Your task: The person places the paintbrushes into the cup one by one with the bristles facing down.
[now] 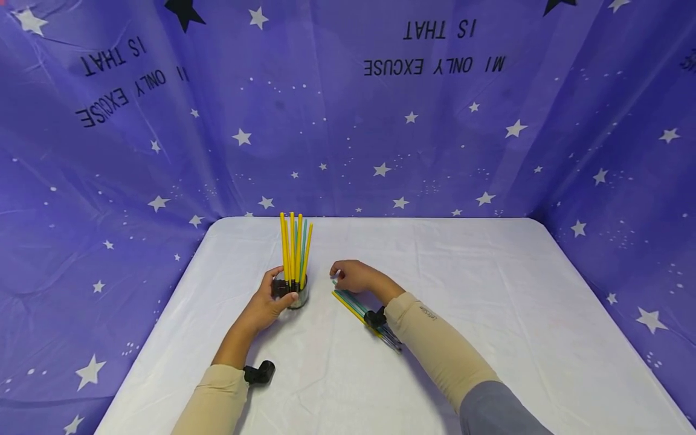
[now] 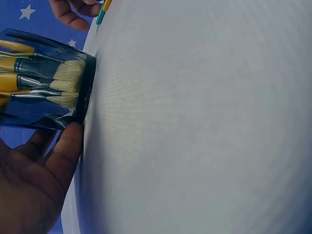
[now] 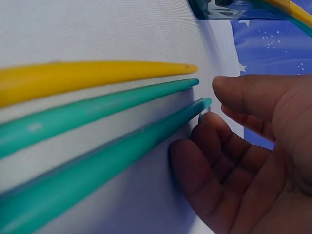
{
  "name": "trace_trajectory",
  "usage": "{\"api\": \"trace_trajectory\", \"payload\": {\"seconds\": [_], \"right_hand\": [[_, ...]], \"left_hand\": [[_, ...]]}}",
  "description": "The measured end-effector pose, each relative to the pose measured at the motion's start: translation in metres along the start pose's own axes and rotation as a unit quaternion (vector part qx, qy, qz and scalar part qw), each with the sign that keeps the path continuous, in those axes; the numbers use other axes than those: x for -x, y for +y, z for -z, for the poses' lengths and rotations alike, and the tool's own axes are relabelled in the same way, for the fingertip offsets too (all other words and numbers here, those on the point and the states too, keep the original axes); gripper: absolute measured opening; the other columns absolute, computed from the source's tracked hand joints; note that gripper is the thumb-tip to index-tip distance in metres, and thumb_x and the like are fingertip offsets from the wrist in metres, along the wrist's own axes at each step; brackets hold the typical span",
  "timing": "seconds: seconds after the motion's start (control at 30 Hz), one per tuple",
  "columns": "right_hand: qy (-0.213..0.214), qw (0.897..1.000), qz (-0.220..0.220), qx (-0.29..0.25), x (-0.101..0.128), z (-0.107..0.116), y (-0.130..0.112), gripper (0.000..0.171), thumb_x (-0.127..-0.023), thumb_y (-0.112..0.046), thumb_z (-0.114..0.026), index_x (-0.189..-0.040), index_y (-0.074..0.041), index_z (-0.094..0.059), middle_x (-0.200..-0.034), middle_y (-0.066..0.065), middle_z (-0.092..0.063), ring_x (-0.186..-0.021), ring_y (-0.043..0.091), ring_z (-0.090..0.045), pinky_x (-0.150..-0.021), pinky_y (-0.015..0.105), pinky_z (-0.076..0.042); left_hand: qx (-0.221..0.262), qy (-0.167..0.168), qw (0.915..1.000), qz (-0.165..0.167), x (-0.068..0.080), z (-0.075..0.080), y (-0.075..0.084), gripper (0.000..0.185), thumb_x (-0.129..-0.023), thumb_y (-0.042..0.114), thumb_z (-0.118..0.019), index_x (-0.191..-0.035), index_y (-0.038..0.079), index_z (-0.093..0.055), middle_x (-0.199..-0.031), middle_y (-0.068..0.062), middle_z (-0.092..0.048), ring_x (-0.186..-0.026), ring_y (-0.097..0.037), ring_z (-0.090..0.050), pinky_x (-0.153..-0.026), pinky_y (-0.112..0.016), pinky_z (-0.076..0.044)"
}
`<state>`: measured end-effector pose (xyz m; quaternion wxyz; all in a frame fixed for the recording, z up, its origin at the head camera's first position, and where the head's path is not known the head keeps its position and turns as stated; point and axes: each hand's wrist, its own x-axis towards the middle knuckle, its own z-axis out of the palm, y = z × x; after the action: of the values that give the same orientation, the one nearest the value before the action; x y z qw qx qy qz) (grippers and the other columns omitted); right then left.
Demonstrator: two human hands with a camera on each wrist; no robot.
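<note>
Left hand [image 1: 269, 305] grips the glass [image 1: 296, 296] of upright brushes [image 1: 293, 251]. Right hand [image 1: 353, 277], fingers curled, touches the tip of a teal brush [image 3: 112, 156] lying on the table [image 1: 489, 314]; grasp unclear.

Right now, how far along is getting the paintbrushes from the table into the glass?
Partly done. Several yellow and teal brushes already stand bristles-down in the glass, which the left hand grips. In hand: the right hand has its fingertips at the handle tip of a teal brush, not yet lifted. Left: the loose brushes on the table, at least one yellow and two teal.
</note>
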<state>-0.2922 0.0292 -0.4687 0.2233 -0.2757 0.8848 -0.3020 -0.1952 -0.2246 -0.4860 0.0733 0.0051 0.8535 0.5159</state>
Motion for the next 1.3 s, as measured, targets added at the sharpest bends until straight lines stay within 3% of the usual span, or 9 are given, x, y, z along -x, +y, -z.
{"api": "trace_trajectory", "payload": {"seconds": [0.27, 0.57, 0.93, 1.3], "right_hand": [[-0.023, 0.999, -0.037, 0.004, -0.003, -0.004, -0.001, 0.016, -0.093, -0.008, -0.068, -0.107, -0.009, -0.061, -0.087, 0.005, -0.055, -0.069, 0.015, -0.053, -0.059, 0.028, -0.046], [-0.038, 0.998, -0.044, 0.010, -0.004, -0.004, -0.004, 0.015, -0.094, 0.000, -0.060, -0.107, -0.008, -0.061, -0.083, 0.004, -0.052, -0.064, 0.014, -0.050, -0.058, 0.027, -0.044], [-0.031, 0.995, -0.044, -0.089, -0.002, 0.001, -0.003, 0.017, -0.091, 0.003, -0.063, -0.104, -0.007, -0.059, -0.083, 0.004, -0.052, -0.056, 0.015, -0.046, -0.050, 0.028, -0.044], [-0.010, 0.995, -0.013, -0.096, 0.011, 0.020, -0.020, 0.024, -0.095, 0.001, -0.057, -0.120, 0.000, -0.057, -0.091, 0.007, -0.051, -0.065, 0.016, -0.047, -0.056, 0.036, -0.050]], "left_hand": [[0.010, -0.003, 0.9999, -0.003, 0.000, 0.000, 0.000, 0.083, -0.092, 0.034, -0.072, -0.154, 0.022, -0.018, -0.144, -0.026, -0.044, -0.134, -0.042, -0.040, -0.110, -0.061, -0.024], [0.013, -0.004, 0.9999, 0.007, 0.001, 0.001, -0.003, 0.085, -0.092, 0.038, -0.072, -0.154, 0.020, -0.018, -0.146, -0.026, -0.041, -0.136, -0.043, -0.038, -0.111, -0.062, -0.022], [0.016, -0.001, 0.9998, 0.009, 0.001, 0.000, -0.004, 0.085, -0.091, 0.037, -0.072, -0.155, 0.021, -0.018, -0.144, -0.026, -0.044, -0.135, -0.041, -0.039, -0.110, -0.061, -0.023], [0.019, -0.001, 0.9998, -0.002, 0.000, -0.001, -0.003, 0.083, -0.092, 0.034, -0.072, -0.154, 0.021, -0.018, -0.143, -0.025, -0.045, -0.134, -0.041, -0.041, -0.110, -0.060, -0.024]]}}
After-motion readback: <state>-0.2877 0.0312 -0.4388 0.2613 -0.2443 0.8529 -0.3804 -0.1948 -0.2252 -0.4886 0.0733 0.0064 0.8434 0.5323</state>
